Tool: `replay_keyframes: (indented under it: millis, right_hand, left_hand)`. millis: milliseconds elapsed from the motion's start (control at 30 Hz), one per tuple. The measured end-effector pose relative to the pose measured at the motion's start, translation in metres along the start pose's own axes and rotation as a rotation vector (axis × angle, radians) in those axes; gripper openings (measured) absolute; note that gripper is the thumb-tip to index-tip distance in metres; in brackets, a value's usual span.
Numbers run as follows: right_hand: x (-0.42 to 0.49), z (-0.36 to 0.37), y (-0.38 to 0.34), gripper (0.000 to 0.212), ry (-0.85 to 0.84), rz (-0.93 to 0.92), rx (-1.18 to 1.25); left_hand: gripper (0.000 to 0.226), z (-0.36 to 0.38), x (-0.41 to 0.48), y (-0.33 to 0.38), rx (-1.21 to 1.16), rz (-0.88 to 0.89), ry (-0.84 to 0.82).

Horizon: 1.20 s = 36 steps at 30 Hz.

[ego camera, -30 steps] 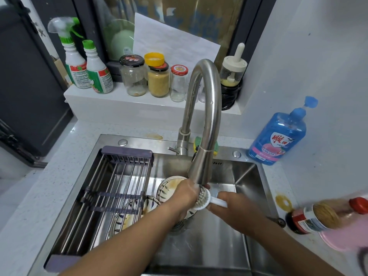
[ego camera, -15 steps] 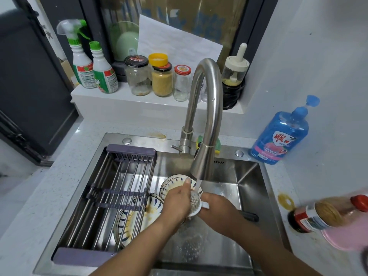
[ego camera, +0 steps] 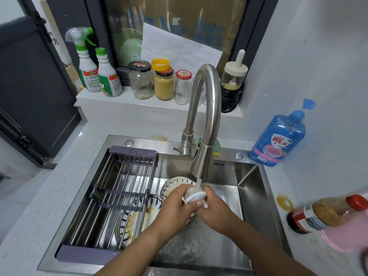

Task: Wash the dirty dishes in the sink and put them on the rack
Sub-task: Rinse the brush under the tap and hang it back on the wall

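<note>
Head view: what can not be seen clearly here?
In the head view:
- handle of the brush: mostly inside the right hand.
- lower plate: partly under the rack bars.
- green-yellow item: mostly behind the faucet, unidentifiable.
- sauce bottle: blurred near the right edge, label unreadable.

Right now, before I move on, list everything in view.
sink: one, steel, in counter
faucet: one, steel, above brush
rack: one, steel bars, purple ends, over sink's left
plates: two, white-blue patterned, dirty, in sink; one under rack
brush: one, white, under faucet
spray bottles: two, white-green, ledge left
jars: three, glass, ledge middle
soap bottle: one, blue, counter right
sauce bottle: one, red cap, right edge
left hand: fingers round brush head
right hand: grips brush handle
</note>
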State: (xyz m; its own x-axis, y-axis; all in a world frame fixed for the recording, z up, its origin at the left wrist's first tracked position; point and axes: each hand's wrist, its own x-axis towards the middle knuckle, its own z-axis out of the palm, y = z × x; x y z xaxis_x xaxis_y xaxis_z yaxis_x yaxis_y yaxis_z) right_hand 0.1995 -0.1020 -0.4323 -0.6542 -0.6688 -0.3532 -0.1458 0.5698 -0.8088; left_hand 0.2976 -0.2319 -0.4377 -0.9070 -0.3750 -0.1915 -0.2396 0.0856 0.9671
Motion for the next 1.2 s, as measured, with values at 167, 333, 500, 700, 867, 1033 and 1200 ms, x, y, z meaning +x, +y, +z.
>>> replay_keyframes:
  millis: [167, 333, 500, 700, 867, 1033, 1200]
  right_hand:
    - [0.003, 0.008, -0.008, 0.046, 0.031, -0.053, 0.023]
    - [0.016, 0.021, -0.013, 0.069, 0.042, -0.133, 0.039]
    - [0.019, 0.019, -0.023, 0.049, 0.070, -0.160, -0.210]
    - [0.013, 0.006, 0.004, 0.025, 0.110, -0.089, -0.663]
    - [0.013, 0.001, 0.018, 0.024, 0.186, -0.127, -0.676]
    - [0.015, 0.009, 0.003, 0.021, 0.152, -0.062, -0.273]
    - [0.013, 0.010, 0.000, 0.012, 0.165, -0.010, -0.139]
  left_hand:
    - [0.030, 0.004, -0.002, 0.014, 0.432, 0.050, 0.158]
    - [0.028, 0.000, 0.001, 0.026, 0.432, -0.021, 0.151]
    - [0.029, -0.009, 0.006, 0.021, 0.105, -0.109, 0.112]
    - [0.017, -0.017, 0.012, 0.029, 0.102, -0.112, 0.292]
    - [0.041, -0.005, 0.004, 0.038, 0.076, -0.173, 0.216]
    - [0.036, 0.005, -0.003, 0.045, 0.098, -0.133, 0.132]
    - [0.013, -0.016, 0.020, 0.065, 0.146, -0.091, 0.375]
